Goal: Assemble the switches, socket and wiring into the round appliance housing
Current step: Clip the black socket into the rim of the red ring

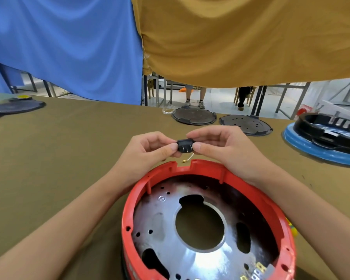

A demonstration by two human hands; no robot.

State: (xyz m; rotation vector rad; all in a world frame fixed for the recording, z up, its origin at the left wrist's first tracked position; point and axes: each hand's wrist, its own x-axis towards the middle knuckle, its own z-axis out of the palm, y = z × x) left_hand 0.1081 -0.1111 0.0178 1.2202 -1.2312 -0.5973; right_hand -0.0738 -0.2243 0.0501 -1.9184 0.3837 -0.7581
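Note:
A small black socket (185,146) with metal pins facing me is held just above the far rim of the round red housing (206,219). My left hand (150,150) pinches its left end between thumb and fingers. My right hand (220,146) pinches its right end the same way. Below the socket a thin white wire with a brass terminal (187,159) hangs near a rectangular notch in the housing's rim. The housing lies open side up, showing a shiny metal plate with a large round hole. Brass terminals (257,269) show at its near right edge.
Two dark round base plates (194,116) (246,123) lie at the table's far edge. A black ring housing on a blue base (327,136) stands at the right. Another dark plate (14,108) lies far left. Blue and tan cloths hang above. People's legs show beyond the table.

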